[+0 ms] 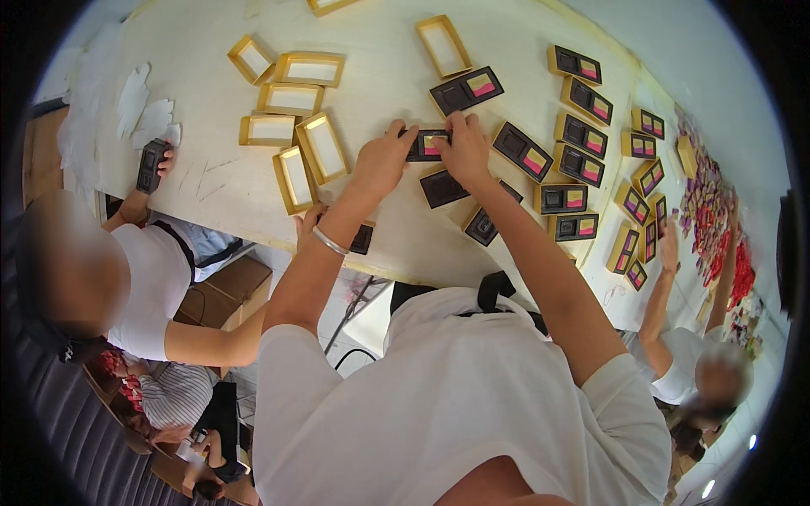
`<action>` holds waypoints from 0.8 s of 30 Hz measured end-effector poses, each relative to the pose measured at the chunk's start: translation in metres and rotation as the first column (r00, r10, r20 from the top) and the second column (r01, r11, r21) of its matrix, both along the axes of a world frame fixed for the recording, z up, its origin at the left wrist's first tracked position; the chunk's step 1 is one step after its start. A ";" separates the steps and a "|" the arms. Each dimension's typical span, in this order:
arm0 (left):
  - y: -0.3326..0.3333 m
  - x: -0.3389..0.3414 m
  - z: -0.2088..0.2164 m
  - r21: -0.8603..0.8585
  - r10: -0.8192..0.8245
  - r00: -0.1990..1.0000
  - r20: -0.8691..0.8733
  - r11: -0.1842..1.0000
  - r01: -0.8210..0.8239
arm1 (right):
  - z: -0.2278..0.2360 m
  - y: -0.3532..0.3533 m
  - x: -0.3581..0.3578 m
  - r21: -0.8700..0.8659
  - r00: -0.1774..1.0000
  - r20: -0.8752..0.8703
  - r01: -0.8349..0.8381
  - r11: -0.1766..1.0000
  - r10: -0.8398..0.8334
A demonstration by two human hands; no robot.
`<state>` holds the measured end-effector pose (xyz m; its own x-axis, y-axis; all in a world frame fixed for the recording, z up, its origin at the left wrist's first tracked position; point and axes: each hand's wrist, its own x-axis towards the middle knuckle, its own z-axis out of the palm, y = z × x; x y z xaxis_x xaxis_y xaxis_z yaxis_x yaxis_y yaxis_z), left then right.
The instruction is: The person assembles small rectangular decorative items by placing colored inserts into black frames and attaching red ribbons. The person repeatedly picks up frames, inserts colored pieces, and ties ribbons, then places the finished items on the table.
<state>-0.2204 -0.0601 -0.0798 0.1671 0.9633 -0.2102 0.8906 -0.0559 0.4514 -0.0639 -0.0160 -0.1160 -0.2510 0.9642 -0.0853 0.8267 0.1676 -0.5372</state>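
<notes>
Near the middle of the table, my left hand (381, 162) and my right hand (467, 152) grip opposite ends of a small black tray (416, 152). A pink and yellow card (434, 145) lies in its right part; the fingers cover some of the tray. A silver bangle circles my left wrist. Just beyond my hands lies another black tray (456, 93) with a similar card, touching an empty gold-edged box (443, 46). To the right of my right hand is a filled gold box (523, 152). Black trays (443, 188) without visible cards lie under and beside my right forearm.
Several empty gold boxes (291, 99) cluster left of my hands. Rows of filled boxes (582, 132) stand on the right, before a heap of red and purple pieces (717, 219). A co-worker at left holds a black tray (152, 166); another person reaches in at right.
</notes>
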 end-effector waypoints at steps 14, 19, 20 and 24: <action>-0.060 0.016 0.043 -0.584 0.633 -0.100 0.768 0.627 -0.515 | 0.077 -0.071 0.009 -0.183 0.649 -0.752 -0.372 0.910 0.114; -0.100 0.042 0.055 -0.570 0.516 -0.280 0.809 0.573 -0.590 | 0.079 -0.103 -0.010 -0.231 0.562 -0.827 -0.365 0.902 0.016; -0.106 0.044 0.061 -0.575 0.510 -0.293 0.809 0.580 -0.577 | 0.076 -0.102 -0.010 -0.260 0.556 -0.831 -0.371 0.891 -0.011; -0.129 0.038 0.071 -0.631 0.526 -0.350 0.776 0.650 -0.423 | 0.089 -0.099 -0.006 -0.098 0.596 -0.762 -0.495 0.863 0.255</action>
<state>-0.1827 -0.1887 -0.0093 -0.2907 0.8291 -0.4776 -0.6650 0.1838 0.7239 -0.0704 -0.1153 -0.0273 -0.6809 0.7312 0.0422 0.0696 0.1220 -0.9901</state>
